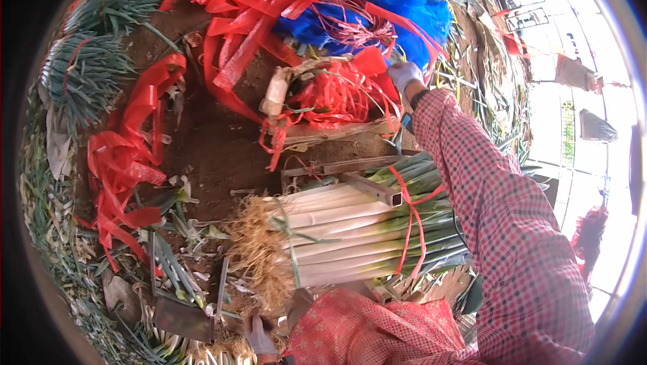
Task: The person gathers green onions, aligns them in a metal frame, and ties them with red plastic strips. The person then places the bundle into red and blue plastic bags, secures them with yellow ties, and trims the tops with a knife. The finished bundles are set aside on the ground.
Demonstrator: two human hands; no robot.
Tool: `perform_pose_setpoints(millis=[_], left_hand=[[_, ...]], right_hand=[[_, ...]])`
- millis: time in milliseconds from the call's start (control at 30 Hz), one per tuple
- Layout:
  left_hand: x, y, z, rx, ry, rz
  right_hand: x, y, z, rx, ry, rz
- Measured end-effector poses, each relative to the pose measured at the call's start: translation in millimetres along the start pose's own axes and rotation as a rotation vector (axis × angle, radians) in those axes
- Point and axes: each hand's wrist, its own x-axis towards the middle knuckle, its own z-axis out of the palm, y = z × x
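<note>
A bundle of leeks (343,233) lies on a metal frame (374,188) in front of me, roots to the left. Red plastic tape circles its leafy part and a green strip circles it near the roots. My right hand (406,76), in a pale glove, reaches far forward to the right rim of a box of red tape (333,94); its fingers are partly hidden, so I cannot tell whether they grip anything. Low in the view, my gloved left hand (260,337) is beside the roots of more leeks (217,352); its grasp is unclear.
Red plastic ribbon (242,26) is heaped beyond the box and more ribbon (126,163) lies to the left. Blue netting (414,6) with pink ties (361,31) is at the top. Tied green onion bundles (86,72) lie at the upper left. A dark metal plate (182,318) stands lower left.
</note>
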Motion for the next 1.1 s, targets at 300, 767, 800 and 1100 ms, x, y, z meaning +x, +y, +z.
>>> perform_pose_setpoints(millis=[300,767,800,1100], left_hand=[[-37,-86,1,0.185,0.103,-0.121],[-54,0,80,0.097,0.26,0.096],[-53,12,100,0.121,0.313,0.238],[-40,36,259,1.294,0.118,1.188]], right_hand=[[91,14,58,-0.129,-0.009,-0.055],[-33,18,13,0.571,-0.169,-0.338],[-37,20,14,0.712,-0.213,-0.28],[16,3,26,0.287,0.464,-0.263]])
